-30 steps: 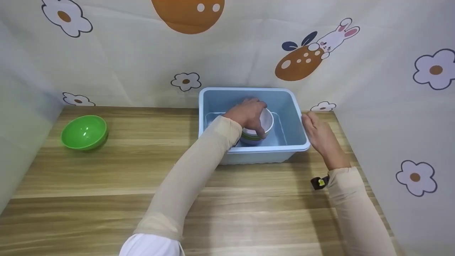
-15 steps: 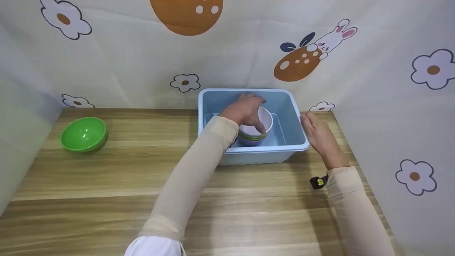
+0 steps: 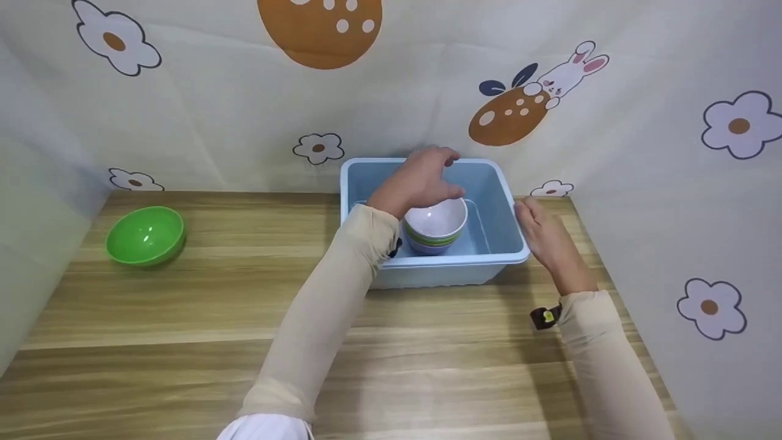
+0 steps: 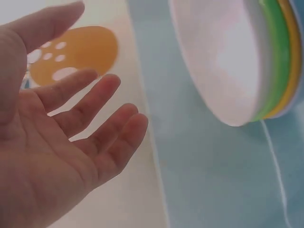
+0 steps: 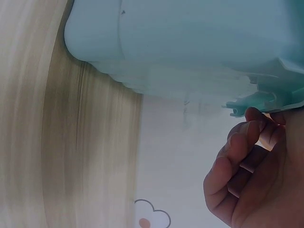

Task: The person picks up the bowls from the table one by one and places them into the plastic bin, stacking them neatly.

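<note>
My left hand (image 3: 420,180) hovers over the blue plastic bin (image 3: 437,277), its fingers apart and nothing in them. In the left wrist view the open palm (image 4: 57,147) faces a white bowl (image 4: 218,52) with a gap between. That white bowl tops a nested stack of bowls (image 3: 435,239) inside the bin, with green, yellow and pale purple edges showing beneath it. At the bin's right side my right hand (image 3: 548,241) holds the rim, its fingers curled up under the edge in the right wrist view.
A bright green bowl (image 3: 145,237) sits alone at the left of the wooden table (image 3: 214,305). Printed cloth walls (image 3: 403,79) close off the back and sides, and the bin stands close to the back one.
My left hand has let go of the stacked bowls and lifted up and back, so the white bowl shows more fully. The right hand stays at the bin's rim.
</note>
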A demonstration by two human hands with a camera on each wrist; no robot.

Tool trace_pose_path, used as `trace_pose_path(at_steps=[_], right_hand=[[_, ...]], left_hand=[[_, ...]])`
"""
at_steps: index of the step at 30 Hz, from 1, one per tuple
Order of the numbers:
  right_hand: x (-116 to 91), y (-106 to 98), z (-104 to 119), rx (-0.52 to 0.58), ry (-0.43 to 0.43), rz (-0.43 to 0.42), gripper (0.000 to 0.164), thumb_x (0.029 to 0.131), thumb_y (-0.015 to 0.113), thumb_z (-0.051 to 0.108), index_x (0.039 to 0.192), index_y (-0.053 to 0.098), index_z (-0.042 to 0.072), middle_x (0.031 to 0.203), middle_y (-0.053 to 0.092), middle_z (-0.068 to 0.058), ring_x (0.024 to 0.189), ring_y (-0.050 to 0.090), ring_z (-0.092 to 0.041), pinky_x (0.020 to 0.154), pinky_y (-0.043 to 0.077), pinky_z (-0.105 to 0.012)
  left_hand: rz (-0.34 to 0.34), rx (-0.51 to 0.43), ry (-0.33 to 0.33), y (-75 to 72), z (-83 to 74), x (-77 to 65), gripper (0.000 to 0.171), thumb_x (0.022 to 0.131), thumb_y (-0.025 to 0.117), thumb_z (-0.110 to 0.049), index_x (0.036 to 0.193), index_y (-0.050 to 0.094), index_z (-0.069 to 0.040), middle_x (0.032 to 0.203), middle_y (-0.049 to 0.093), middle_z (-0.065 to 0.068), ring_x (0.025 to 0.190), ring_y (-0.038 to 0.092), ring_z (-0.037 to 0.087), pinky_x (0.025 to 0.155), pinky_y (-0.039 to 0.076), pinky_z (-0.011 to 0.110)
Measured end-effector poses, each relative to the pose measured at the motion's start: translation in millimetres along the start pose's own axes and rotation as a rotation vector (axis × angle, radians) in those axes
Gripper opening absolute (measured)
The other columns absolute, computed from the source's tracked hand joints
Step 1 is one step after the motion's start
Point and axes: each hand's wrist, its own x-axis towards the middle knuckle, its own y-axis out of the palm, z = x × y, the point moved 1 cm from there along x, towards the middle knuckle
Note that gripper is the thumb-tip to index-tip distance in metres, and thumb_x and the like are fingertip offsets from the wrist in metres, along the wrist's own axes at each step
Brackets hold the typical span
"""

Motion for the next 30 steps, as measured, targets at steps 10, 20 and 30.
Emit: trace_pose_path(at_steps=[10, 20, 30], right_hand=[[-1, 0, 0, -0.001, -0.011, -0.001, 0.050, 0.101, 0.020, 0.052, 0.106, 0.047, 0.011, 0.101, 0.058, -0.017, 0.096, 0.053, -0.033, 0.082, 0.043, -0.046], [-1, 1, 1, 0.013, -0.017, -0.001, 0.049, 0.101, 0.021, 0.051, 0.105, 0.047, 0.011, 0.099, 0.056, -0.016, 0.095, 0.051, -0.031, 0.082, 0.041, -0.044], [-3, -1, 1, 0.023, -0.002, 0.014, 0.053, 0.100, 0.019, 0.055, 0.112, 0.048, 0.012, 0.106, 0.059, -0.018, 0.099, 0.052, -0.033, 0.085, 0.042, -0.047]], left_hand=[[-0.073, 0.032, 0.040, -26.1, -17.4, -25.3, 0.065, 0.086, 0.065, -0.043, 0.144, 0.037, -0.030, 0.141, 0.044, -0.005, 0.129, 0.040, 0.012, 0.105, 0.045, 0.034], [-0.181, 0.135, 0.061, -50.3, -20.8, -50.5, 0.062, 0.087, 0.062, -0.045, 0.143, 0.040, -0.029, 0.138, 0.048, -0.006, 0.128, 0.041, 0.012, 0.105, 0.043, 0.031], [-0.278, 0.217, 0.001, -61.4, -16.6, -66.0, 0.063, 0.087, 0.061, -0.048, 0.143, 0.040, -0.028, 0.137, 0.049, -0.005, 0.125, 0.044, 0.013, 0.105, 0.043, 0.031]])
